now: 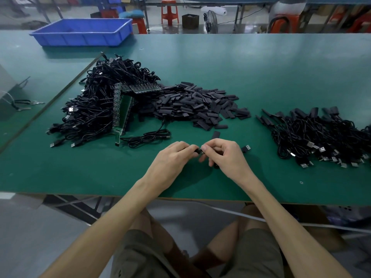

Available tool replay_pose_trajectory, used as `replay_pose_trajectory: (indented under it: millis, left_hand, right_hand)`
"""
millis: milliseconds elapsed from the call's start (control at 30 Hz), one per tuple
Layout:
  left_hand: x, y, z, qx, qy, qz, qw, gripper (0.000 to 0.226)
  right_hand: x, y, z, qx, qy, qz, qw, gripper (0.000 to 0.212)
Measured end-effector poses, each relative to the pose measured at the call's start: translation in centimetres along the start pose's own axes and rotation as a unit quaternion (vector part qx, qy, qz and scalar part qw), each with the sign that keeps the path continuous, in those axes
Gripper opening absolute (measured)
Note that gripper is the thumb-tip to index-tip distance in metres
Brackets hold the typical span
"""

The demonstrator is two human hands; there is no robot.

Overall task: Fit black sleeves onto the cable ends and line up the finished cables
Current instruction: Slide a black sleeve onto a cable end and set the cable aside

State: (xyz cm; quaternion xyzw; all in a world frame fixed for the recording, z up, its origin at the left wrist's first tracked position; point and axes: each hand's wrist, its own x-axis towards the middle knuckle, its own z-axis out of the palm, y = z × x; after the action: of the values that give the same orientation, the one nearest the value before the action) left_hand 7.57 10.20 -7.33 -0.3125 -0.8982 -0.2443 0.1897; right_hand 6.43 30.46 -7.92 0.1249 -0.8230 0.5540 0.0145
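Left hand (176, 157) and right hand (224, 155) meeting above the worktop (261, 67), both grips pinching one black cable (198, 151), sleeves (200, 105) lying behind

The table (261, 67) wears a plain dark green mat with a pale brown front edge. The tray (80, 35) at the far left is bright blue. The cable heap (96, 101) is black, dotted with silver plugs, and green circuit strips (124, 109) speckled with small pale parts lie in it. The sleeves (196, 103) are matte black to charcoal. The finished cables (321, 133) are black with silver-tipped plugs. The small piece (198, 151) pinched between the left hand (174, 157) and the right hand (222, 155) is black. The stools (169, 12) are orange-red, the shorts (257, 251) drab olive, the floor (30, 227) grey.
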Motion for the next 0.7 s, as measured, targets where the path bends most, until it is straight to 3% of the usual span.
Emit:
replay_pose_trajectory:
  millis: [700]
  left_hand:
    - [0.12, 0.18, 0.18, -0.012, -0.019, -0.015, 1.000, 0.025]
  right_hand:
    - [0.02, -0.13, -0.15, 0.044, -0.011, 0.014, 0.999, 0.013]
